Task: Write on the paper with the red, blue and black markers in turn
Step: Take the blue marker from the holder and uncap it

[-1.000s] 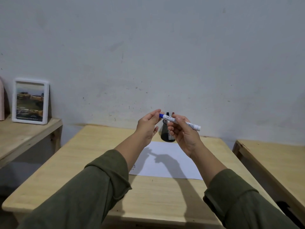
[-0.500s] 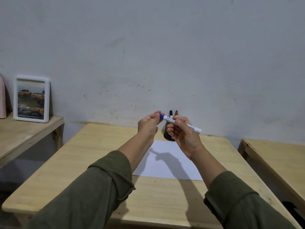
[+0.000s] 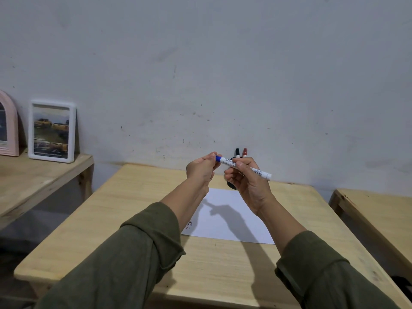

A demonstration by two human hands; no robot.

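Observation:
I hold the blue marker (image 3: 256, 171) in the air above the white paper (image 3: 231, 219). My right hand (image 3: 247, 181) grips its white barrel. My left hand (image 3: 200, 169) pinches the blue cap end (image 3: 218, 158). The cap looks seated on the marker. Behind my hands, the black marker (image 3: 237, 152) and the red marker (image 3: 245, 152) stand in a dark holder (image 3: 230, 185) that is mostly hidden. Small red marks (image 3: 189, 224) show at the paper's near left corner, beside my left forearm.
The wooden table (image 3: 133, 219) carries the paper. A side shelf (image 3: 33, 175) at left holds a white picture frame (image 3: 52, 131) and a pink arched frame (image 3: 7, 126). Another wooden table (image 3: 379, 210) stands at right. A grey wall lies close behind.
Both hands stay together on the blue marker, little changed. The view has shifted slightly, so the black and red marker tips now show above my hands.

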